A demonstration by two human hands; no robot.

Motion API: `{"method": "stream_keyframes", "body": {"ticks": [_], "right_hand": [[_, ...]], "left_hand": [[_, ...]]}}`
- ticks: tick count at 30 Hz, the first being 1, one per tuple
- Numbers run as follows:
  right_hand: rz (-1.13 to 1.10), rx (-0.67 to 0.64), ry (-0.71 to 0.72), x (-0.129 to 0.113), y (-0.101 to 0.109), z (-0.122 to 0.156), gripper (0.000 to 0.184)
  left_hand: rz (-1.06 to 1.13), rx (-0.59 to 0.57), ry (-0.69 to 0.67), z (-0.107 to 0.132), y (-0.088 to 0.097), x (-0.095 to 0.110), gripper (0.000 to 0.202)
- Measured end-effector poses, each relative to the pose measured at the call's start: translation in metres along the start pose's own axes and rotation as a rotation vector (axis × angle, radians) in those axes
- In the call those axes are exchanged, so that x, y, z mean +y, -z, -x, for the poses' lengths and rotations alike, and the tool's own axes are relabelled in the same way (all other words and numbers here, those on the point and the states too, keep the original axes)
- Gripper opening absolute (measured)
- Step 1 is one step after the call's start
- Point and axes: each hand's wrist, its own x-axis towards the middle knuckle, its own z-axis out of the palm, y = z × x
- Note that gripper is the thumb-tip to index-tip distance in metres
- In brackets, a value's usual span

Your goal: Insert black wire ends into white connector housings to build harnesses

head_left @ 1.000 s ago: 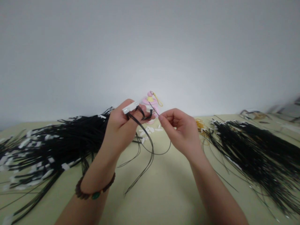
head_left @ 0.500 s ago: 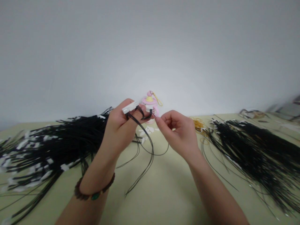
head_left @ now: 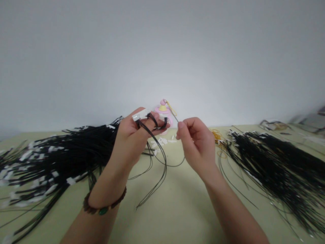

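Note:
My left hand (head_left: pixel 134 135) is closed on a wire harness with a long white connector (head_left: pixel 141 114) and black wires (head_left: pixel 159 145) hanging from it in a loop. A second, smaller white connector (head_left: pixel 163 117) sticks out at its fingertips, with short black wires curving between the two. My right hand (head_left: pixel 196 142) pinches a thin dark wire (head_left: pixel 174 117) between thumb and forefinger. Its free end points up and left, apart from the smaller connector. The rest of that wire is mostly hidden by the hand.
A pink and yellow cup-shaped item (head_left: pixel 163 107) stands behind my hands. Loose white connectors (head_left: pixel 161 141) lie before it. A heap of black wires with white connectors (head_left: pixel 63 156) spreads at left; bundles of black wires (head_left: pixel 274 162) and yellow bands (head_left: pixel 215 135) lie at right.
My right hand has drawn back slightly to the right from the smaller connector, and the wire end now shows above its fingertips. My left hand has barely moved.

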Motion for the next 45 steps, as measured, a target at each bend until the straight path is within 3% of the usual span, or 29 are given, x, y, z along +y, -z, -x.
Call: {"method": "stream_keyframes", "body": {"ticks": [5,12,17,23,26,32,38,45], "right_hand": [[-0.133,0.061,-0.003,0.002,-0.002,-0.001,0.015],[-0.305,0.03,-0.034,0.006,-0.01,0.0,0.012],[-0.209,0.096,-0.004,0.014,-0.015,0.0,0.01],[0.203,0.151,0.188,0.016,-0.013,0.0,0.007],[0.292,0.137,0.215,0.017,-0.011,-0.001,0.007],[0.215,0.119,0.181,0.019,-0.007,-0.005,0.009],[0.149,0.149,0.156,0.016,-0.001,-0.009,0.012],[0.08,0.111,0.079,0.011,0.004,-0.011,0.013]], "left_hand": [[0.013,0.061,0.079,-0.001,-0.003,0.001,0.023],[-0.037,-0.077,0.069,0.007,-0.012,-0.001,0.017],[-0.107,-0.112,0.134,0.012,-0.023,-0.001,0.02],[-0.041,-0.118,0.204,0.014,-0.025,-0.003,0.021],[-0.006,-0.135,0.229,0.014,-0.026,-0.004,0.019],[0.108,-0.212,0.296,0.014,-0.026,-0.002,0.016],[0.336,-0.296,0.507,0.011,-0.022,0.001,0.012],[0.375,-0.347,0.61,0.008,-0.015,0.004,0.015]]}}
